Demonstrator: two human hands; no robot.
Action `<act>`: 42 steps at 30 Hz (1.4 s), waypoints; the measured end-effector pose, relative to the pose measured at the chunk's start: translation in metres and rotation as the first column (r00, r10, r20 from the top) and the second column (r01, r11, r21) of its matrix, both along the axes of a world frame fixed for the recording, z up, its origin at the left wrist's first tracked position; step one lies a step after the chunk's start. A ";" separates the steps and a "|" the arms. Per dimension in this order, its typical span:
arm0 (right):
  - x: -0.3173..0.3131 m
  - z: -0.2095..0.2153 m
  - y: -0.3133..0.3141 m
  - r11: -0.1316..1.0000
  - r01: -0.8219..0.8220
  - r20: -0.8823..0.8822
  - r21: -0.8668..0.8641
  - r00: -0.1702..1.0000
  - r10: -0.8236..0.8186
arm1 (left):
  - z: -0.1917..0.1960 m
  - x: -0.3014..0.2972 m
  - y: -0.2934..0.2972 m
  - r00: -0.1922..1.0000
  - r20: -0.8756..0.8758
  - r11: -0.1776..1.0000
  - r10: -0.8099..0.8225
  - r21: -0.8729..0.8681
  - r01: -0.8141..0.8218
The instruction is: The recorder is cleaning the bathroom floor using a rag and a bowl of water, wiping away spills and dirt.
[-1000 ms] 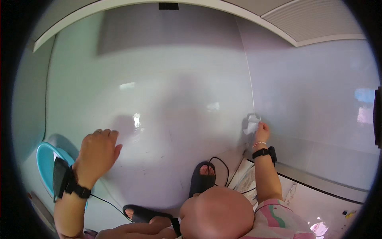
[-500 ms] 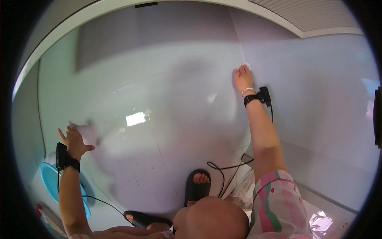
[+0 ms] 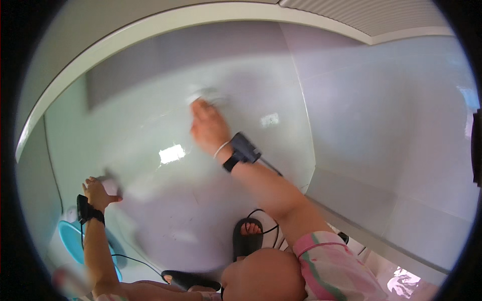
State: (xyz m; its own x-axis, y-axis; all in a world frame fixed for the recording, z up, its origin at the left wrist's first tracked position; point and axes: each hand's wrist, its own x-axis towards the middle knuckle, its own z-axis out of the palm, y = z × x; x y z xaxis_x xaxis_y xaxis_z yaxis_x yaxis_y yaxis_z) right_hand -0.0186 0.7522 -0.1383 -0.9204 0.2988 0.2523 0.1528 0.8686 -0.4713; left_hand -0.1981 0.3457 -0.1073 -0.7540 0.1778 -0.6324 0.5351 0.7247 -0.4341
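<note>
Right hand (image 3: 208,128) presses a white cloth (image 3: 206,94) on the wall (image 3: 381,125), left hand (image 3: 98,193) braced

white cloth (image 3: 206,94) | crumpled, blurred | pressed flat on glossy pale wall panel (image 3: 150,120) | upper centre

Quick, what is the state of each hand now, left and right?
Left hand: open, fingers spread, flat against the glossy wall, holding nothing.
Right hand: pressing a white cloth to the wall; how far its fingers close cannot be told.
</note>
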 end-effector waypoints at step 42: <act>0.267 0.036 0.086 0.842 0.527 0.304 0.111 0.789 -0.534 | 0.019 0.008 0.023 0.994 0.026 0.988 -0.102 0.122 0.098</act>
State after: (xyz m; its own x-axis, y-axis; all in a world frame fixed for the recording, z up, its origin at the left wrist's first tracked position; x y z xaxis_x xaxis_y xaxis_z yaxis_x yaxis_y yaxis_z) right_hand 0.2487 0.8379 -0.1028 -0.6481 0.7615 -0.0078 0.7273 0.6159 -0.3028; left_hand -0.1902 0.3685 -0.0881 -0.7085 0.3272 -0.6253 0.6194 0.7130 -0.3287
